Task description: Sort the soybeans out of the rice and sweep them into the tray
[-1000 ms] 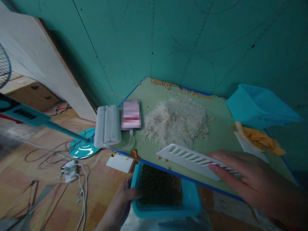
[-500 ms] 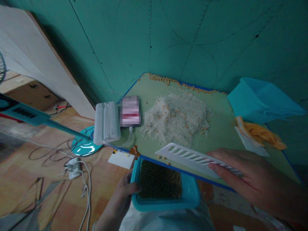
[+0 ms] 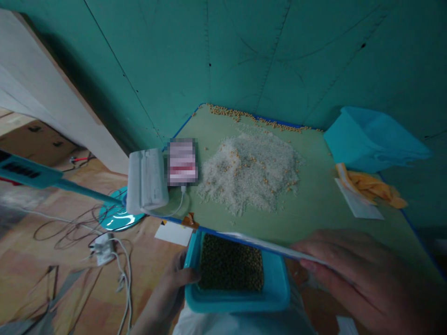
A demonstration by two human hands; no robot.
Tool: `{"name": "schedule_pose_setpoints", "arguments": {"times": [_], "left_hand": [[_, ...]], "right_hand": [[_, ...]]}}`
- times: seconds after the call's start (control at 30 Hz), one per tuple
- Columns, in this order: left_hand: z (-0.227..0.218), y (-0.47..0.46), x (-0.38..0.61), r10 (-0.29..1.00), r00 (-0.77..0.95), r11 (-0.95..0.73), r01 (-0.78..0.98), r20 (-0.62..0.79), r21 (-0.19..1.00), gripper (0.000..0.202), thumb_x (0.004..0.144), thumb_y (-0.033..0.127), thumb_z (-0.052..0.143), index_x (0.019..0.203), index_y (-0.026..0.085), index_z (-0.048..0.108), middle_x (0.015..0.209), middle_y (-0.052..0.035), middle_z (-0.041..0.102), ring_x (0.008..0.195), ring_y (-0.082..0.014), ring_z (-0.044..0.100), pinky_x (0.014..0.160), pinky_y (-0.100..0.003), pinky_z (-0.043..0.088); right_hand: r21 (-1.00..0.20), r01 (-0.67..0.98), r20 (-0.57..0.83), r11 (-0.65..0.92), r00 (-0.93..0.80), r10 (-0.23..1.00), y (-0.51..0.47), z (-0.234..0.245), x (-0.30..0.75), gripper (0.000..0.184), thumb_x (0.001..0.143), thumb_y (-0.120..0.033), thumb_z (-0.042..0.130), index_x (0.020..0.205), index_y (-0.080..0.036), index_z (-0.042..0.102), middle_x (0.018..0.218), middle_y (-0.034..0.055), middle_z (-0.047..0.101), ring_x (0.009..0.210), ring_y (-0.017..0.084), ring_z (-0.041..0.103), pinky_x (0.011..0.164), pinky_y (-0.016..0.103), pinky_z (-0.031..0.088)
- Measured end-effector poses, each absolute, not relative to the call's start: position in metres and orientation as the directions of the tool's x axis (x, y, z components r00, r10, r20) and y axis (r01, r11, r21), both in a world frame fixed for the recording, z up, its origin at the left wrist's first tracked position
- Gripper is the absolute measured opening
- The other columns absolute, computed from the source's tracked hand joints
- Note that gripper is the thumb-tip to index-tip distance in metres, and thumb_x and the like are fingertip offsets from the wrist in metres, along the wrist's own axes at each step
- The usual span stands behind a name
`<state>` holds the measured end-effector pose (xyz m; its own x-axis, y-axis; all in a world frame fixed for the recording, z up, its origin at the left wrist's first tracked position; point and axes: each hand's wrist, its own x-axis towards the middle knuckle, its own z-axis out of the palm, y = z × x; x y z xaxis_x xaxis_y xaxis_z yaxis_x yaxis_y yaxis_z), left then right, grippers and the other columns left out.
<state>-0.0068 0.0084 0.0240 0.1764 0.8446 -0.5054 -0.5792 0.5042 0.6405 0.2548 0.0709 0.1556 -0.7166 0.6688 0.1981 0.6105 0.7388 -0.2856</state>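
Jutting leftward from right grip (image 3: pixel 344 270), white scraper (image 3: pixel 261 243)

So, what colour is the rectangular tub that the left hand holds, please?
The tub is turquoise blue; the head view, the only one, shows it.

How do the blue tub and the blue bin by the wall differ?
The blue tub shows small grains inside; the blue bin hides its floor. The tub has rounded corners; the bin looks angular. The tub is below the near table edge; the bin is by the wall. Both are blue.
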Motion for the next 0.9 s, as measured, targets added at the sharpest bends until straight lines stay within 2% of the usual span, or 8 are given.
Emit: {"name": "schedule_pose_setpoints", "arguments": {"times": [0.17, 0.3, 0.43, 0.53, 0.63, 0.8, 0.9], "left_hand": [[0.01, 0.003, -0.011, 0.835, 0.164, 0.517, -0.559, -0.525, 0.648, 0.036, 0.051, 0.013, 0.064, 0.086, 0.02, 0.073, 0.068, -0.0013, 0.076, 0.072, -0.0259, 0.069, 0.063, -0.031, 0.054], [0.004, 0.003, -0.016, 0.813, 0.139, 0.549, -0.504, -0.565, 0.667, 0.034, 0.052, 0.016, 0.068, 0.085, 0.022, 0.073, 0.066, -0.0001, 0.075, 0.07, -0.025, 0.068, 0.054, -0.028, 0.053], [0.012, 0.003, -0.015, 0.796, 0.121, 0.562, -0.511, -0.593, 0.651, 0.029, 0.05, 0.017, 0.071, 0.079, 0.022, 0.073, 0.06, 0.0015, 0.073, 0.056, -0.0211, 0.066, 0.05, -0.027, 0.051], [0.019, 0.002, -0.012, 0.767, 0.018, 0.56, -0.507, -0.642, 0.655, 0.023, 0.047, 0.017, 0.072, 0.069, 0.022, 0.073, 0.058, 0.003, 0.073, 0.049, -0.0183, 0.064, 0.045, -0.025, 0.049], [0.02, 0.001, -0.011, 0.744, -0.074, 0.548, -0.501, -0.664, 0.67, 0.021, 0.047, 0.014, 0.071, 0.067, 0.023, 0.073, 0.06, 0.0033, 0.074, 0.051, -0.0181, 0.065, 0.043, -0.023, 0.048], [0.016, 0.006, -0.009, 0.814, 0.175, 0.551, -0.535, -0.554, 0.64, 0.035, 0.051, 0.015, 0.067, 0.084, 0.021, 0.074, 0.077, -0.0042, 0.076, 0.064, -0.0262, 0.068, 0.057, -0.034, 0.053], [0.014, 0.006, -0.007, 0.828, 0.161, 0.522, -0.57, -0.536, 0.635, 0.041, 0.051, 0.014, 0.065, 0.091, 0.022, 0.073, 0.084, -0.0058, 0.076, 0.069, -0.0283, 0.068, 0.061, -0.037, 0.053]], "right_hand": [[-0.225, 0.525, 0.198, 0.821, -0.8, 0.566, 0.075, 0.163, 0.241, 0.027, 0.084, -0.01, 0.035, 0.092, -0.019, 0.059, 0.078, 0.0022, 0.067, 0.067, 0.016, 0.062, 0.057, 0.029, 0.047], [-0.242, 0.609, 0.124, 0.755, -0.753, 0.647, 0.089, 0.161, 0.243, 0.023, 0.085, -0.01, 0.039, 0.094, -0.018, 0.059, 0.081, 0.0028, 0.066, 0.071, 0.016, 0.061, 0.06, 0.028, 0.044], [-0.277, 0.691, 0.121, 0.667, -0.664, 0.738, 0.116, 0.156, 0.249, 0.019, 0.087, -0.016, 0.042, 0.094, -0.018, 0.059, 0.084, 0.0044, 0.066, 0.074, 0.017, 0.062, 0.062, 0.027, 0.044], [-0.302, 0.704, 0.125, 0.643, -0.64, 0.758, 0.136, 0.155, 0.252, 0.019, 0.088, -0.019, 0.042, 0.097, -0.017, 0.059, 0.087, 0.0053, 0.067, 0.078, 0.018, 0.062, 0.065, 0.028, 0.044], [-0.329, 0.692, 0.141, 0.642, -0.636, 0.758, 0.15, 0.158, 0.254, 0.02, 0.087, -0.02, 0.043, 0.098, -0.017, 0.06, 0.088, 0.0053, 0.067, 0.08, 0.018, 0.062, 0.065, 0.027, 0.045], [-0.419, 0.679, 0.169, 0.603, -0.594, 0.786, 0.168, 0.17, 0.259, 0.019, 0.086, -0.026, 0.046, 0.096, -0.02, 0.062, 0.089, 0.003, 0.068, 0.077, 0.017, 0.062, 0.061, 0.026, 0.047], [-0.437, 0.692, 0.209, 0.575, -0.543, 0.813, 0.189, 0.176, 0.259, 0.019, 0.084, -0.027, 0.049, 0.095, -0.022, 0.063, 0.089, 0.0024, 0.069, 0.077, 0.017, 0.063, 0.061, 0.026, 0.047]]}}
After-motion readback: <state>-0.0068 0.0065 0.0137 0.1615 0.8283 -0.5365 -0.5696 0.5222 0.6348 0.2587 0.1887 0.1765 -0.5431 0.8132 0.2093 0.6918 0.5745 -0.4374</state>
